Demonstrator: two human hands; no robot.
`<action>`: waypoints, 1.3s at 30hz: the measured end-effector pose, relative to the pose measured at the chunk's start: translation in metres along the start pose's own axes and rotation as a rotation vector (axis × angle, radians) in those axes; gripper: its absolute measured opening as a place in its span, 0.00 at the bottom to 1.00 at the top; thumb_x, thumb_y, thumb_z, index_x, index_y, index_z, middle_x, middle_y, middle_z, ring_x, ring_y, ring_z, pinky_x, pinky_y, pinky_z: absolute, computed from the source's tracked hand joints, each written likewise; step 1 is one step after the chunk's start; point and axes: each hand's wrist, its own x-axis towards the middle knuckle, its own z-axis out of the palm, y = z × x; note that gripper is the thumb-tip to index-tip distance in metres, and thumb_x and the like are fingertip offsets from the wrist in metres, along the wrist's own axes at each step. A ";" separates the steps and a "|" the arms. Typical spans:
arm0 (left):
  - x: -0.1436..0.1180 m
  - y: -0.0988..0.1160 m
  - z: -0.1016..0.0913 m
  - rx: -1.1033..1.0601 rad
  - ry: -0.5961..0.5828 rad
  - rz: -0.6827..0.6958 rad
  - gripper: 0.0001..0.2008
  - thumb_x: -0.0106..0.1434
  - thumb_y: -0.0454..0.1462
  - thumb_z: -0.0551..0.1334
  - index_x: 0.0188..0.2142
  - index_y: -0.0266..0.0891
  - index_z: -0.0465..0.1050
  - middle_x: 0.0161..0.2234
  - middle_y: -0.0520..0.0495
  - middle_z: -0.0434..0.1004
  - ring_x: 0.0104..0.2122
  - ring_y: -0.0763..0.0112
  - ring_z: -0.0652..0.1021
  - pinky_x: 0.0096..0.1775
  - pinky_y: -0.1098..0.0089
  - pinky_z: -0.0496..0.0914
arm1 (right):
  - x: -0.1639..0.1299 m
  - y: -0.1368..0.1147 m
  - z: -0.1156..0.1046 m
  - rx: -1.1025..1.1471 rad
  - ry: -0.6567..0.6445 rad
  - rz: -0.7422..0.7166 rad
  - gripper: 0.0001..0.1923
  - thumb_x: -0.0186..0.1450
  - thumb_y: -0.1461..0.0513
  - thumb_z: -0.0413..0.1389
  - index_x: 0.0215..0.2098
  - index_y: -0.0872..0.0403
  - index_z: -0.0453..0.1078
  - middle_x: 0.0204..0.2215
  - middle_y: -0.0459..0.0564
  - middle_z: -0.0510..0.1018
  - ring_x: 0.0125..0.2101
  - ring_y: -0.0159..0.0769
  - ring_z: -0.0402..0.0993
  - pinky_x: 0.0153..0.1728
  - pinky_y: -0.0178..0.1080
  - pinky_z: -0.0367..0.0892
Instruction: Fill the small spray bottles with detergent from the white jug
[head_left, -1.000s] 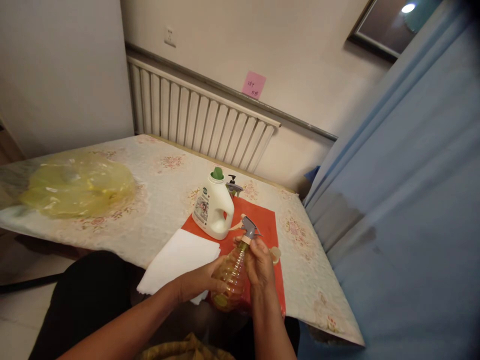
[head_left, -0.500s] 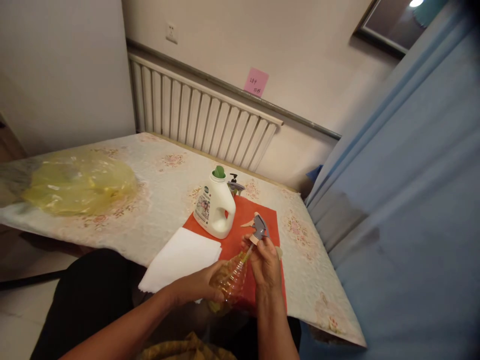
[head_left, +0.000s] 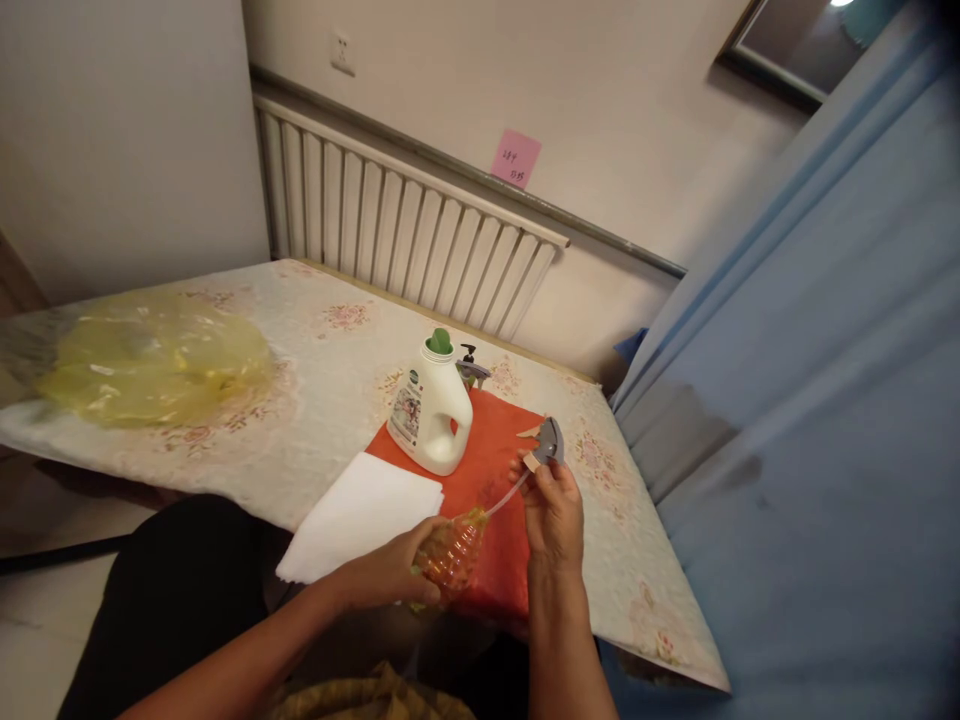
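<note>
White handled jug (head_left: 433, 405) blocks reach far of left hand (head_left: 411, 567); black pump head (head_left: 469, 353) just behind. Blue curtain (head_left: 787, 400) walls off right. Open lanes: floral tablecloth (head_left: 626, 540) between red mat (head_left: 502, 550) and curtain, or between jug and yellow plastic bag (head_left: 161, 360).

Over my remote feed I am seeing the amber bottle (head_left: 459, 555) gleaming like clear, ribbed, glossy plastic and the grey sprayer head (head_left: 551, 442) showing smooth, opaque plastic. I am reading the white jug (head_left: 429, 425) as smooth, softly shining plastic, while the yellow bag (head_left: 154, 360) is glinting as thin, crinkled film. The white sheet (head_left: 364, 515) is looking matt, cloth or paper, and the blue curtain (head_left: 810, 420) is showing matt cloth.
</note>
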 end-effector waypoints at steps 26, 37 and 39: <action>-0.006 -0.004 -0.001 0.050 0.055 -0.042 0.42 0.48 0.33 0.68 0.62 0.44 0.58 0.59 0.45 0.70 0.58 0.53 0.71 0.57 0.58 0.68 | -0.001 -0.043 0.003 -0.006 0.141 -0.206 0.19 0.56 0.59 0.67 0.46 0.52 0.73 0.37 0.46 0.83 0.30 0.33 0.82 0.32 0.36 0.76; -0.005 -0.040 -0.036 -0.029 0.190 -0.047 0.47 0.49 0.44 0.71 0.65 0.42 0.52 0.59 0.41 0.69 0.60 0.49 0.68 0.61 0.53 0.62 | 0.024 0.011 -0.024 -0.527 0.122 -0.103 0.20 0.54 0.53 0.66 0.42 0.55 0.73 0.29 0.45 0.80 0.24 0.34 0.77 0.28 0.38 0.74; -0.004 -0.046 -0.041 -0.105 0.172 -0.004 0.48 0.48 0.47 0.73 0.64 0.43 0.53 0.58 0.41 0.69 0.60 0.49 0.67 0.61 0.52 0.60 | 0.030 0.028 -0.031 -0.689 0.103 -0.075 0.21 0.55 0.51 0.62 0.42 0.55 0.73 0.28 0.45 0.79 0.24 0.35 0.77 0.30 0.39 0.74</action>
